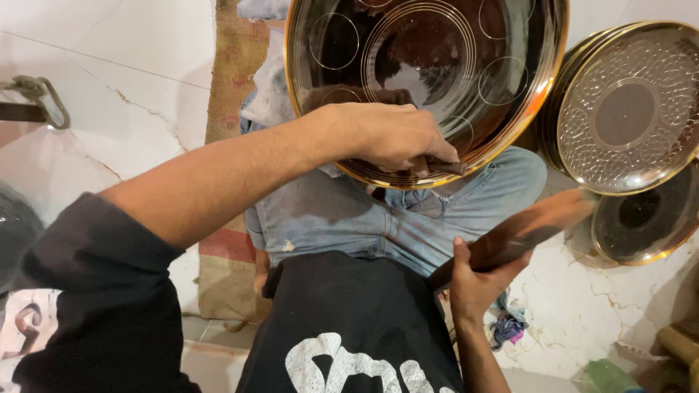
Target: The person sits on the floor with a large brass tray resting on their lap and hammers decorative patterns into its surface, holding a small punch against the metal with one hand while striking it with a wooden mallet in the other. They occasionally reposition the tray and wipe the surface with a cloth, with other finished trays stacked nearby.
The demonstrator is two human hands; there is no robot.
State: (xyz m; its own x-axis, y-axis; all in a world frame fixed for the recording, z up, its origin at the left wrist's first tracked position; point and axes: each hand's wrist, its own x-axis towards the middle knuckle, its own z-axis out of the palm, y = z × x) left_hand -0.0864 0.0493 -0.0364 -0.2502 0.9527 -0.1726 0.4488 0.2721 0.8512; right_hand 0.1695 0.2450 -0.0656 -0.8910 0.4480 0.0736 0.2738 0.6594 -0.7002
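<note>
A large round polished metal tray with a golden rim and engraved circles (437, 51) is seen propped on the lap of a seated person in light blue jeans (378, 218) and a black printed shirt (349, 327). The lower rim of this tray is gripped by the left hand (389, 135), whose fingers (437, 156) are curled tightly around the edge together with what appears to be a small dark tool or cloth; exactly what is pinched there cannot be told. Below and to the right of the tray, a long flat brown wooden stick (524, 229) is held by the right hand (477, 280), the fingers being wrapped closed around its lower end, while its blurred upper end points away to the right, apart from the tray. Just to the right of the tray, a stack of round golden-rimmed metal plates with an embossed pattern (630, 109) is leaned, and below that stack 1 darker round plate (644, 222) is laid on the white marble floor (109, 109). To the left of the tray, a brown woven mat (233, 65) is spread beneath the person, and further left a metal hook-like object (36, 98) is visible on the floor
</note>
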